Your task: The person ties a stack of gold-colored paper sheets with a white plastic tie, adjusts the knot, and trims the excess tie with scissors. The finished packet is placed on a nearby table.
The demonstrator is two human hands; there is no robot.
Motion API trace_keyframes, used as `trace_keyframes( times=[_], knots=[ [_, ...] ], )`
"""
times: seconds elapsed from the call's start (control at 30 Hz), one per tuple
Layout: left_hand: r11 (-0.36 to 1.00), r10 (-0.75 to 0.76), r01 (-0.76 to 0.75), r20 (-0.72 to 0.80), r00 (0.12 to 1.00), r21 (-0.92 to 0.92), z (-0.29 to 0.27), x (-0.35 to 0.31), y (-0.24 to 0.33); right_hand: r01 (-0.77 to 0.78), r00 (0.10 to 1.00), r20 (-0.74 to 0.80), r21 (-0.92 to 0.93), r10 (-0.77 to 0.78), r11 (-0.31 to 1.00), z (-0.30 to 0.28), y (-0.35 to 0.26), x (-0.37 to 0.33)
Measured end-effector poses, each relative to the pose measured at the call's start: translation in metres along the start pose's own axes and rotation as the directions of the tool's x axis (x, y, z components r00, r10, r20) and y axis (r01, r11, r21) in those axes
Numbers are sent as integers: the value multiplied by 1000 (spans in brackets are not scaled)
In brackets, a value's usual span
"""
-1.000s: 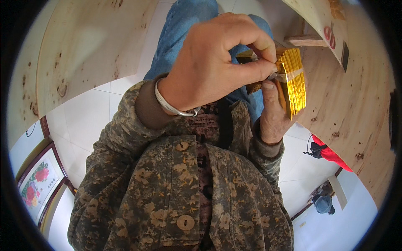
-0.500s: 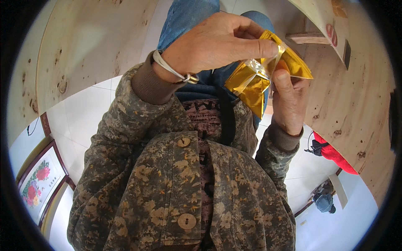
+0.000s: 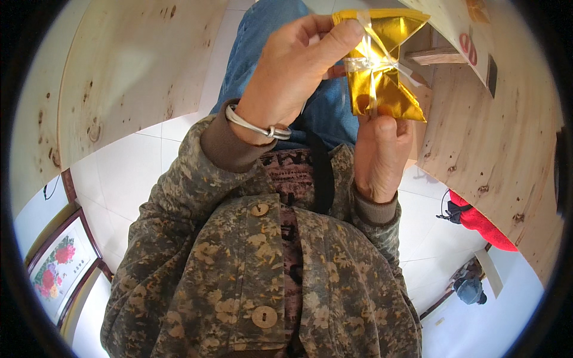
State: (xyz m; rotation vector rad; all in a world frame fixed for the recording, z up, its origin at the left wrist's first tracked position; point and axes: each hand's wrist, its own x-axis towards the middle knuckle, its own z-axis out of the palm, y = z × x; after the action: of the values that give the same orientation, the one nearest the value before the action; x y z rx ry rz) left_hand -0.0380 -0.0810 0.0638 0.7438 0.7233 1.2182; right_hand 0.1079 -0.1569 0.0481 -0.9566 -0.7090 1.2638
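A bundle of folded gold foil (image 3: 382, 92) is held up above my knees. It has pointed, flared corners, and strips of clear tape or ribbon (image 3: 357, 63) cross over its middle. My left hand (image 3: 289, 74) pinches the bundle's upper left edge, thumb on the face turned toward me and the fingers partly hidden behind. From below, my right hand (image 3: 385, 156) grips the lower edge near a strip that hangs down, its thumb beside the foil. What the fingertips press on behind the bundle cannot be seen.
Pale wooden boards stand on the left (image 3: 131, 65) and right (image 3: 477, 137). A wooden ledge (image 3: 437, 56) juts out just right of the foil. Below the right board hangs a red cloth item (image 3: 477, 224). A framed flower picture (image 3: 64, 268) is at lower left.
The gold bundle has risen and turned so that its taped crossing faces me. My left hand has shifted to its upper left edge; my right hand has moved down and left to its lower edge.
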Motion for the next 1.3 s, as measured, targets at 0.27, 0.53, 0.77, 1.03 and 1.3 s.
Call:
trace_keyframes(
  times=[0.27,0.53,0.77,1.03,1.3],
  knots=[
    [1000,11,-10,38,999,-22,-1,-3,0,3,1000,-6,23,-3,1000,9,-6,3],
    [996,93,-93,108,990,-10,-4,-2,-9,100,992,-67,-87,-106,991,10,-11,4],
    [990,101,-129,334,937,61,-8,-1,-11,-42,999,4,242,43,969,-2,-16,16],
    [845,126,-228,234,964,483,11,-17,1,-359,916,109,651,385,669,-9,-10,24],
    [762,173,-243,173,970,601,13,-21,5,-321,937,110,640,330,698,-10,-9,22]
  ],
)
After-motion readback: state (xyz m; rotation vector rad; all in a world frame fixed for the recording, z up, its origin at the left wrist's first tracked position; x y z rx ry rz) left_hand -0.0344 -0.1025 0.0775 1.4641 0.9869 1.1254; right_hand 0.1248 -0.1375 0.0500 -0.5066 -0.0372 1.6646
